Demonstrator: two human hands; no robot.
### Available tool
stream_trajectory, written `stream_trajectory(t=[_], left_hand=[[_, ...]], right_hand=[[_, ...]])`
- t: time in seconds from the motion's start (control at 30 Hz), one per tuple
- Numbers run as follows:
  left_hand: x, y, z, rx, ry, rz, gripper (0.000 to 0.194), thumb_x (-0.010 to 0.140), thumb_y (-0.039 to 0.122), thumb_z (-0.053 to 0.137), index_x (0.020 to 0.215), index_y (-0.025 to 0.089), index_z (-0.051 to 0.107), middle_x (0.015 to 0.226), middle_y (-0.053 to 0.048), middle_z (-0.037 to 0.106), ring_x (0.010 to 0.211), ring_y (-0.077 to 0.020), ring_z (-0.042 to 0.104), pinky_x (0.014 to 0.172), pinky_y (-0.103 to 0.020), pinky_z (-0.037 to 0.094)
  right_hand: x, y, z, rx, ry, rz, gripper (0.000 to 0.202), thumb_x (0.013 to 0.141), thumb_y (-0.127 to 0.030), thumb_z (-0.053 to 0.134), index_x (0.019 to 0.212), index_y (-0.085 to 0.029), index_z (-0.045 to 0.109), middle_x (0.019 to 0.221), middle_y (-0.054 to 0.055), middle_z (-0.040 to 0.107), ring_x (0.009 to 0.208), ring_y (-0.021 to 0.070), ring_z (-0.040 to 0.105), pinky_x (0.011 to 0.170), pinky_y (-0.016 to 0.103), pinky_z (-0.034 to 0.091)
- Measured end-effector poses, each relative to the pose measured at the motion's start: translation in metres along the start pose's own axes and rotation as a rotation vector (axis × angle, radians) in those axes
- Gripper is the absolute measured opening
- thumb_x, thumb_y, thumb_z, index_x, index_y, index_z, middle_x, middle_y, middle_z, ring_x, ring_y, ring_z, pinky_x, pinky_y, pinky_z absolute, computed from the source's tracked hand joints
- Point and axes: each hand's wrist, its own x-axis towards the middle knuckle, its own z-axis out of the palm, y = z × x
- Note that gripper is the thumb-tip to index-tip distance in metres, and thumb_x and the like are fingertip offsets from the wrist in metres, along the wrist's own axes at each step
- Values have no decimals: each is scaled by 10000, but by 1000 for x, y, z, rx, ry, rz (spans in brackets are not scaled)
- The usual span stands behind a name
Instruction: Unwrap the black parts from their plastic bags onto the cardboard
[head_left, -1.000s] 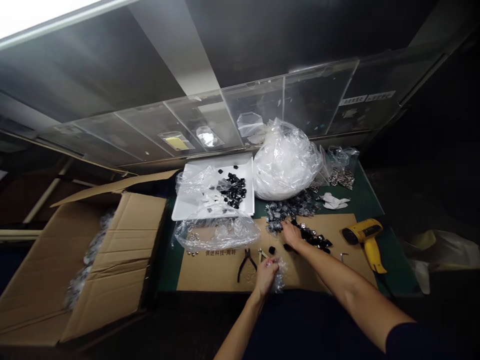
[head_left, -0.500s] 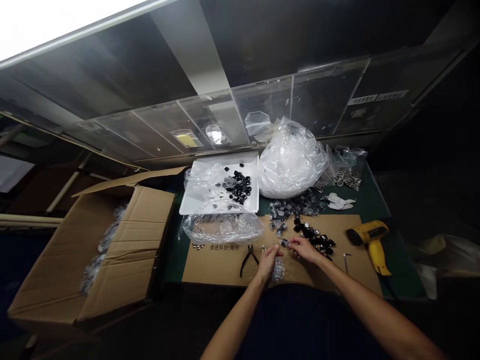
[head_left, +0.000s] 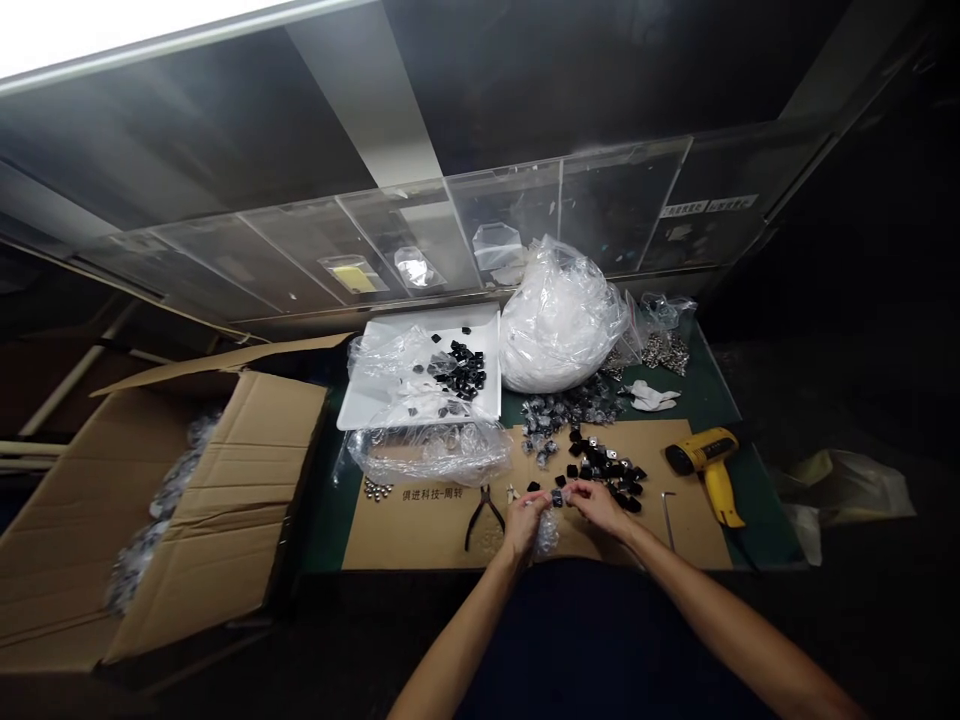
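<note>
A small black part in clear plastic [head_left: 557,497] is pinched between my two hands above the cardboard sheet. My left hand [head_left: 522,524] grips its left side with closed fingers. From the right, my right hand [head_left: 598,506] has its fingertips closed on the other side. Just below lies a crumpled piece of clear plastic [head_left: 547,534]. Loose black parts [head_left: 604,462] are scattered beyond my right hand, and a heap of plastic-wrapped parts [head_left: 574,402] lies behind them. Black-handled pliers [head_left: 485,515] rest to the left of my left hand.
A yellow heat gun [head_left: 711,468] and a hex key [head_left: 667,520] lie at the right. Behind stand a white tray [head_left: 360,405] with black parts and a bulging plastic bag [head_left: 562,325]. An open cardboard box [head_left: 247,500] with wrapped items stands left.
The view has shifted, so the table's things appear farther left. The black part, earlier at my right fingertips, now sits between both hands, with my left fingers on it too.
</note>
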Motion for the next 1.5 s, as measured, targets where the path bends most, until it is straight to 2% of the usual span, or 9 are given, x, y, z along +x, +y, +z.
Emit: stream_trajectory(t=[0.2, 0.4, 0.57, 0.77, 0.9, 1.1, 1.27, 1.37, 1.5], left_hand=[[4, -12, 2, -37, 82, -33, 317, 574, 359, 760, 791, 129, 752, 626, -21, 661, 570, -140, 537, 593, -257, 399], [6, -12, 13, 21, 104, -12, 200, 594, 317, 707, 706, 153, 727, 642, -10, 654, 608, -151, 540, 615, -259, 405], [6, -1, 22, 133, 54, 31, 200, 630, 344, 689, 708, 161, 714, 649, -16, 640, 619, -154, 534, 626, -258, 387], [1, 17, 27, 131, 16, 96, 195, 685, 369, 657, 708, 176, 661, 633, 14, 599, 612, -140, 508, 618, -243, 370], [-5, 15, 13, 74, 73, 55, 268, 704, 414, 663, 600, 188, 562, 598, 11, 588, 620, -150, 527, 618, -247, 373], [-16, -4, -9, -147, 111, -41, 286, 573, 221, 723, 537, 192, 441, 1083, -143, 708, 919, -226, 646, 719, -271, 439], [-5, -6, -9, -201, 79, -62, 308, 617, 271, 734, 894, 177, 639, 876, -74, 730, 676, -156, 632, 630, -250, 442], [6, 2, -5, -97, 48, -31, 527, 651, 354, 768, 1131, 165, 665, 834, -65, 727, 725, -177, 643, 682, -268, 469], [12, 13, 2, -110, -90, -4, 573, 664, 440, 796, 1151, 156, 693, 990, -97, 740, 855, -201, 658, 810, -295, 479]], right_hand=[[0, 18, -9, 123, 75, 156, 244, 693, -315, 658, 873, -169, 736, 663, -1, 654, 482, 103, 492, 431, 206, 367], [3, 43, -16, 68, 327, 203, 217, 705, -318, 619, 838, -171, 709, 694, 27, 684, 514, 140, 562, 450, 232, 417], [9, 47, -32, -91, 526, 183, 231, 741, -260, 538, 891, -198, 703, 853, 52, 728, 756, 206, 658, 655, 277, 489], [42, 12, -21, -537, 327, -84, 237, 846, -239, 521, 998, -230, 703, 1006, 50, 722, 883, 194, 654, 802, 264, 456], [79, -14, -1, -661, 216, -108, 238, 862, -251, 566, 1062, -215, 690, 1105, 81, 679, 961, 199, 627, 847, 262, 430], [108, -22, 12, -585, 196, -5, 120, 842, -218, 591, 860, -201, 708, 1057, 101, 682, 917, 206, 630, 802, 269, 422], [89, -20, 7, -440, 135, 7, 157, 835, -276, 574, 820, -179, 696, 787, 48, 714, 724, 179, 646, 678, 249, 460], [63, -18, 3, -256, 51, 63, 207, 828, -331, 569, 836, -160, 685, 600, 11, 674, 497, 139, 567, 519, 234, 436], [32, -13, -2, 95, -21, 110, 192, 741, -345, 654, 767, -155, 647, 514, -12, 626, 427, 103, 499, 456, 210, 390]])
